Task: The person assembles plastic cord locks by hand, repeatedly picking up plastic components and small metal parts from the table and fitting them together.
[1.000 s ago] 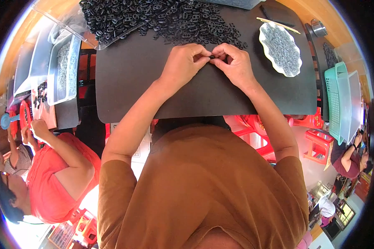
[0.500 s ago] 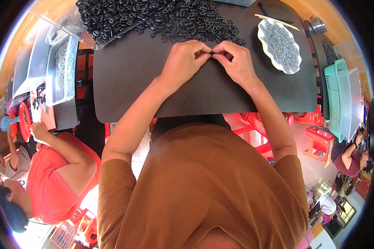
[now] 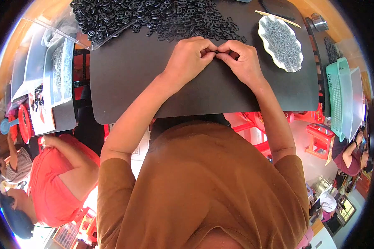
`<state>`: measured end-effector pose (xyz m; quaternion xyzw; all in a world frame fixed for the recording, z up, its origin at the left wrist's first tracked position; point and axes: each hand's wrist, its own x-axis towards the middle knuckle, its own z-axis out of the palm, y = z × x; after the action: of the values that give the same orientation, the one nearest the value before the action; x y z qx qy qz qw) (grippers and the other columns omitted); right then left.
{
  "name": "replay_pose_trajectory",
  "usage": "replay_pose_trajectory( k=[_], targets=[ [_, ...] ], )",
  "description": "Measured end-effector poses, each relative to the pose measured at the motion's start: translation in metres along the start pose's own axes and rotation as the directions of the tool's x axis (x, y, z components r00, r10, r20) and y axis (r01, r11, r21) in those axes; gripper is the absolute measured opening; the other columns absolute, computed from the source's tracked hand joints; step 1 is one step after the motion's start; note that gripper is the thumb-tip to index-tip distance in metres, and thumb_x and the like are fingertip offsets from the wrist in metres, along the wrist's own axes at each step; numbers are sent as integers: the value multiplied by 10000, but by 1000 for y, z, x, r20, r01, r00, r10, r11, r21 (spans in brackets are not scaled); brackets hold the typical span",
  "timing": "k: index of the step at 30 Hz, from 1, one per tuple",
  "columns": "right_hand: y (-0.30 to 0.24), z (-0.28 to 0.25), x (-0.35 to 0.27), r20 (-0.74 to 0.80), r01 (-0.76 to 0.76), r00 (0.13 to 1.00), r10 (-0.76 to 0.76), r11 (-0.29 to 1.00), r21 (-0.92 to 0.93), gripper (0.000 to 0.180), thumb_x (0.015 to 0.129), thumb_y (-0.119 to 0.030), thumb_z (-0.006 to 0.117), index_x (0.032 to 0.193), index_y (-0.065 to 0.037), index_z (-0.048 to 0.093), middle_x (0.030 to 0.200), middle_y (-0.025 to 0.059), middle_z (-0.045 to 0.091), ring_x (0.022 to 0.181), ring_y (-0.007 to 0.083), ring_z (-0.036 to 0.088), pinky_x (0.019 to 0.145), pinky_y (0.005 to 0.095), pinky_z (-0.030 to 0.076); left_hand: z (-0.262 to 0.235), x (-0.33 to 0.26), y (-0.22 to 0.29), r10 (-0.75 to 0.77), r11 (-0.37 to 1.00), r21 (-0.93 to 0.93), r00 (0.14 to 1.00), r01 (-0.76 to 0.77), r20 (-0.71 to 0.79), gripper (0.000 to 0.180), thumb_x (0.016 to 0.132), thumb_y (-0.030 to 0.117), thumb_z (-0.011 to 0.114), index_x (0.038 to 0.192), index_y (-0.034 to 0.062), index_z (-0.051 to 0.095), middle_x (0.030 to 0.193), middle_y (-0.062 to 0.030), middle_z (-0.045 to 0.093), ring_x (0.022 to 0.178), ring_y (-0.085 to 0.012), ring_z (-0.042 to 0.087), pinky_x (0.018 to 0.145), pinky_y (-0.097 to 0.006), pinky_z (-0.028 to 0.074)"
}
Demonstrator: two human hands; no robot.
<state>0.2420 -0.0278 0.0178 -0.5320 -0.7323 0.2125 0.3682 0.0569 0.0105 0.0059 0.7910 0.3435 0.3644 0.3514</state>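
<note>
Above the dark table (image 3: 137,87), my left hand (image 3: 190,59) and my right hand (image 3: 244,62) meet fingertip to fingertip. Both are closed in a pinch on a small black piece (image 3: 217,52), mostly covered by the fingers. Just beyond them spreads a large heap of black oval pieces with holes (image 3: 166,18). To the right of my right hand stands a white scalloped dish (image 3: 265,40), filled with tiny greyish see-through pieces (image 3: 281,43).
Chopsticks (image 3: 278,19) lie behind the dish. A clear tray edge (image 3: 114,34) borders the heap. At left are a clear bin (image 3: 62,74) and a person in red (image 3: 62,182). At right stand a green basket (image 3: 335,99) and red stools (image 3: 320,139).
My hands stay pinched together, the right one slightly further right. The person in red has drawn a hand back from the tabletop at left. The whole view has shifted a little.
</note>
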Motion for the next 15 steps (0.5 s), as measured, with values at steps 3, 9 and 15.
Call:
replay_pose_trajectory(
  k=[3,9,15],
  targets=[
    [2,-1,-2,-18,12,1000,-12,999,45,106,765,-9,714,827,-8,628,745,95,638,647,196,621,591,303,484,4,1,1,-3,1000,-8,1000,4,13,116,823,49,678,928,3,698,835,-86,677,686,-152,658,642,-270,534],
    [3,-3,-4,-20,-59,998,60,996,62,104,776,-18,718,816,-5,624,714,75,630,590,133,581,555,274,460,6,2,-1,-21,997,-75,1000,22,9,154,827,48,688,979,24,695,851,-86,690,724,-151,666,684,-271,540],
    [6,-3,-5,-9,-112,994,113,992,53,111,776,-26,723,807,-6,619,694,59,629,573,106,560,540,263,446,11,0,-3,-24,999,-48,1000,24,1,174,824,59,699,997,41,700,877,-90,701,743,-157,667,691,-271,536]
  ],
)
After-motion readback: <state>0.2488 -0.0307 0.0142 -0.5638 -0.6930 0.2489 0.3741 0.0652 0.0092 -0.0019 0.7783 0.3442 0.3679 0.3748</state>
